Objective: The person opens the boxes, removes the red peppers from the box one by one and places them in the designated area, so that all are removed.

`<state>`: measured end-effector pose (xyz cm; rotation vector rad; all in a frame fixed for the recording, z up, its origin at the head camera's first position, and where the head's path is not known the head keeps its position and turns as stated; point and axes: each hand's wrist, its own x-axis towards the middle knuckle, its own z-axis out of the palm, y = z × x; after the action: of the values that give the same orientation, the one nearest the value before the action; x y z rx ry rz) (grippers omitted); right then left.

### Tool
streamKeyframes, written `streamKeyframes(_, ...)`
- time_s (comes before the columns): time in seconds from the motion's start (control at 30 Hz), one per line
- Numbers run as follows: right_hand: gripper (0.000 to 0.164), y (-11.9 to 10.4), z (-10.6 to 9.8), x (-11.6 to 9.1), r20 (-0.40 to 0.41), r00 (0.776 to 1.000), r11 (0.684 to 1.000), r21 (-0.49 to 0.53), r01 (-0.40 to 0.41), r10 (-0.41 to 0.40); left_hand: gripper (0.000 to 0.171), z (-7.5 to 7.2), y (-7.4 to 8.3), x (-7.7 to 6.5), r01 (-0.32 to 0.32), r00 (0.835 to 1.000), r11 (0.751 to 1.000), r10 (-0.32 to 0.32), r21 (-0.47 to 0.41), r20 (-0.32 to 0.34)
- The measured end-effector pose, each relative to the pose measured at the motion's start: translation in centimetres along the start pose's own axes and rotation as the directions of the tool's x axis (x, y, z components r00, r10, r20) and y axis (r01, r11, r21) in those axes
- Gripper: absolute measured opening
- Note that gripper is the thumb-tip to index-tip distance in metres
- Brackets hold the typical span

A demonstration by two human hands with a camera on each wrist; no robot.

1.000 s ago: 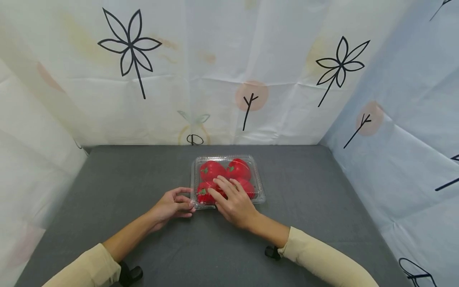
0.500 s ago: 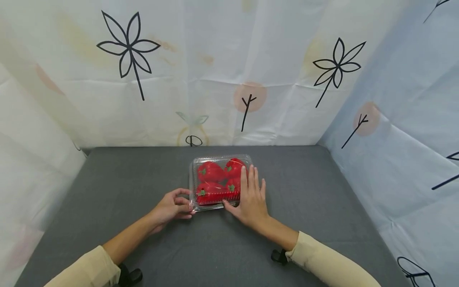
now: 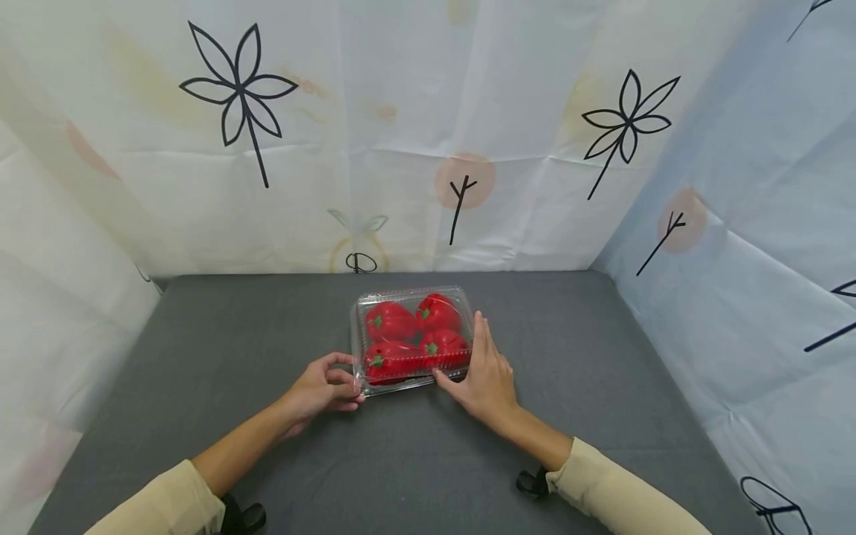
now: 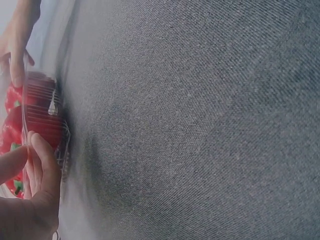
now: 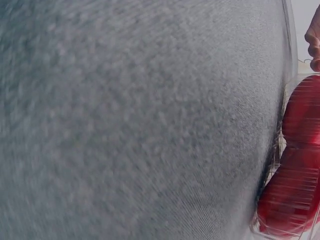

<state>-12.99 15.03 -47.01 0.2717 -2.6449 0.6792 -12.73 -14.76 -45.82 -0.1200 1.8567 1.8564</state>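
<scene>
A clear ribbed plastic clamshell container (image 3: pixel 357 327) sits on the table with several red bell peppers (image 3: pixel 438 312) inside, their stems green. Its lid lies over them. My left hand (image 3: pixel 317 390) pinches the front left corner of the container between thumb and fingers, as the left wrist view also shows at the rim. Fairly straight fingers of my right hand (image 3: pixel 487 383) lie along the container's right side, and the thumb touches the front edge. In the right wrist view only peppers (image 5: pixel 290 200) behind the ribbed wall and part of my left hand (image 5: pixel 314 45) appear.
Grey cloth covers the table (image 3: pixel 267 319). A white curtain (image 3: pixel 394 148) printed with flowers and trees rises behind the table's far edge, and more of it hangs at both sides. Dark straps (image 3: pixel 533 483) show at the sleeve ends.
My right hand has slid from the top of the lid to the container's right side. The container has turned slightly, its right side shifting away. My left hand stays at its corner.
</scene>
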Motion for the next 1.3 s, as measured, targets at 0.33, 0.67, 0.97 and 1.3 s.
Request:
streamKeyframes(0.33, 0.107, 1.0, -0.5, 0.2, -0.006, 0.997, 0.997, 0.027, 0.072, -0.072, 0.052, -0.2, -0.2, 0.0, -0.021, 0.999, 1.000, 0.021, 0.001, 0.027)
streamKeyframes(0.67, 0.106, 1.8, -1.6, 0.2, 0.035, 0.999, 0.993, 0.119, 0.016, -0.020, 0.051, 0.0, 0.0, -0.1, -0.005, 1.000, 1.000, 0.005, 0.000, 0.018)
streamKeyframes(0.97, 0.097, 2.1, -2.3, 0.6, 0.092, 0.996, 0.972, 0.230, -0.041, 0.020, 0.050, 0.1, 0.1, 0.0, -0.004, 1.000, 1.000, 0.004, 0.009, 0.015)
streamKeyframes(1.3, 0.089, 2.4, -2.5, 0.7, 0.101, 0.995, 0.969, 0.248, 0.001, -0.027, 0.050, 0.1, 0.1, -0.1, 0.007, 1.000, 1.000, -0.008, 0.017, 0.006)
